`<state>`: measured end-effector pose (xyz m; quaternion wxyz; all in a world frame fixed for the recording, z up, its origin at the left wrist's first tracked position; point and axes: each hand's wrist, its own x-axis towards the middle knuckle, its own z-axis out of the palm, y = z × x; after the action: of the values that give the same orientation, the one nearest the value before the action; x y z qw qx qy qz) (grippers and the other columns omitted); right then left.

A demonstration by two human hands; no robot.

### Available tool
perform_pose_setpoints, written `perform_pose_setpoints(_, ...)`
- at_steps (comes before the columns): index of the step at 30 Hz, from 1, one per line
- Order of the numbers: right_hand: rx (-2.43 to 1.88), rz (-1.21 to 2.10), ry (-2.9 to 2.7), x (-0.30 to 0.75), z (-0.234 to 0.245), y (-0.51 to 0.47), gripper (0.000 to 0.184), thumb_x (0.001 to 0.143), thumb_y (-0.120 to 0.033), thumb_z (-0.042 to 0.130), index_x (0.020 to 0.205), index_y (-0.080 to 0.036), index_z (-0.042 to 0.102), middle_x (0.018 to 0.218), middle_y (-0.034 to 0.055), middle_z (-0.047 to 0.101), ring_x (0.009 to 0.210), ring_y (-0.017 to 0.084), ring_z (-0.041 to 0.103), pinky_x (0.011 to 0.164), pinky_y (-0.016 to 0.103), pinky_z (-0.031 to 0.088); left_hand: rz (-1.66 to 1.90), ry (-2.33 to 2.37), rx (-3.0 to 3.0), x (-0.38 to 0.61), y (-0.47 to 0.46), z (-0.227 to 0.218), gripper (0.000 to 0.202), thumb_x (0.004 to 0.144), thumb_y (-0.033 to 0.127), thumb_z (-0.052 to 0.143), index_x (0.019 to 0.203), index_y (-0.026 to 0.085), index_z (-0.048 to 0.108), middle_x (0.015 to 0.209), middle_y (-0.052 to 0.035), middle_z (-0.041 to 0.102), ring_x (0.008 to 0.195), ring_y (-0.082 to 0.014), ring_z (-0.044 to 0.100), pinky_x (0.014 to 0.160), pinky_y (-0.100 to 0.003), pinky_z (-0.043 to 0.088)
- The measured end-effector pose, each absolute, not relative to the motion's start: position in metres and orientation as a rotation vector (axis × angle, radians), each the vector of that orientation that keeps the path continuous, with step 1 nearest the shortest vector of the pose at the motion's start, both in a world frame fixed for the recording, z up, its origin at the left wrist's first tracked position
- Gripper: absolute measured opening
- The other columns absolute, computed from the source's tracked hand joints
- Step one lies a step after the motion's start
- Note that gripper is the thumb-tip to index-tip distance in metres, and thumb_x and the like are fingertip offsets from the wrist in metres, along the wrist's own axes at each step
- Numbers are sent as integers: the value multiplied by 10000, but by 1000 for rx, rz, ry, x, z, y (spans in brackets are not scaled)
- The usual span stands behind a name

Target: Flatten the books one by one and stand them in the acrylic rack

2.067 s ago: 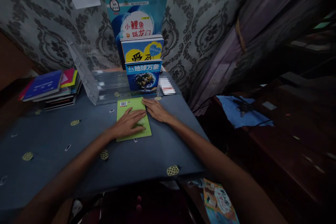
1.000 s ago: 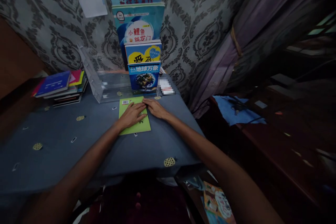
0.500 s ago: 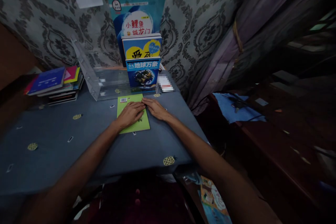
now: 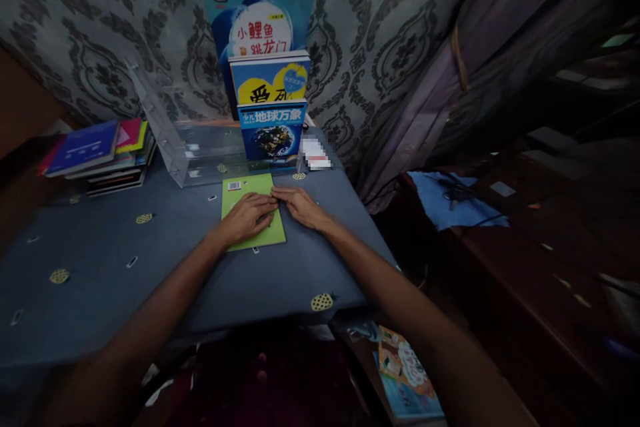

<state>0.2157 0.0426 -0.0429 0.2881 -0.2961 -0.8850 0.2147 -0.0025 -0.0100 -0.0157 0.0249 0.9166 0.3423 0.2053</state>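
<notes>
Blue-grey cloth lies under a green book, flat just before the clear rack. It looks light and bendy, best taken by its sides; its long axis seems to point rackward, barcode end first. The left hand lies flat on it; the right hand touches its right edge, grip unclear.

Centre of frame: we noted a green book, paper cover smooth, low in sheen. Above left, a clear plastic rack looked glossy, white glints showing. Lower centre, we saw matt tablecloth; upper right, dull cloth curtain.
</notes>
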Motion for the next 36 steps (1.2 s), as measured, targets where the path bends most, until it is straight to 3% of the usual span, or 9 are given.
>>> perform_pose_setpoints(9, -795, 567, -2405, 217, -48, 41, 593, 878, -19, 445, 1415, -219, 598, 1489, 95, 572, 1417, 239, 508, 1186, 523, 409, 673, 1075, 2842, -2, -13, -17, 337, 992, 253, 508, 1268, 181, 687, 1255, -126, 720, 1223, -261, 644, 1041, -480, 500)
perform_pose_setpoints(15, -840, 552, -2428, 224, -50, 27, 548, 937, -60, 425, 1440, -224, 566, 1506, 93, 556, 1439, 230, 479, 1195, 532, 380, 689, 968, 2865, -4, -15, -12, 295, 992, 239, 501, 1176, 187, 725, 1205, -107, 746, 1164, -242, 678, 1014, -459, 520)
perform_pose_setpoints(20, -875, 517, -2437, 223, -44, 19, 529, 947, -62, 408, 1429, -199, 579, 1502, 109, 561, 1439, 235, 479, 1199, 523, 375, 633, 991, 2916, 1, -20, -5, 276, 994, 231, 500, 1127, 167, 733, 1166, -117, 755, 1123, -249, 695, 983, -442, 540)
perform_pose_setpoints(27, -890, 493, -2422, 220, -37, 16, 542, 932, -56, 436, 1410, -250, 602, 1484, 79, 583, 1411, 230, 515, 1189, 512, 395, 482, 1048, 2952, 7, -28, 5, 284, 1003, 236, 480, 1139, 156, 717, 1195, -135, 737, 1156, -257, 674, 1015, -439, 530)
perform_pose_setpoints(36, -809, 513, -2421, 223, -35, 12, 574, 857, 6, 457, 1321, -246, 680, 1393, 66, 661, 1353, 240, 577, 1143, 495, 456, 578, 967, 2908, 3, -41, -3, 312, 1007, 229, 470, 1196, 162, 710, 1233, -126, 731, 1200, -246, 658, 1032, -449, 524)
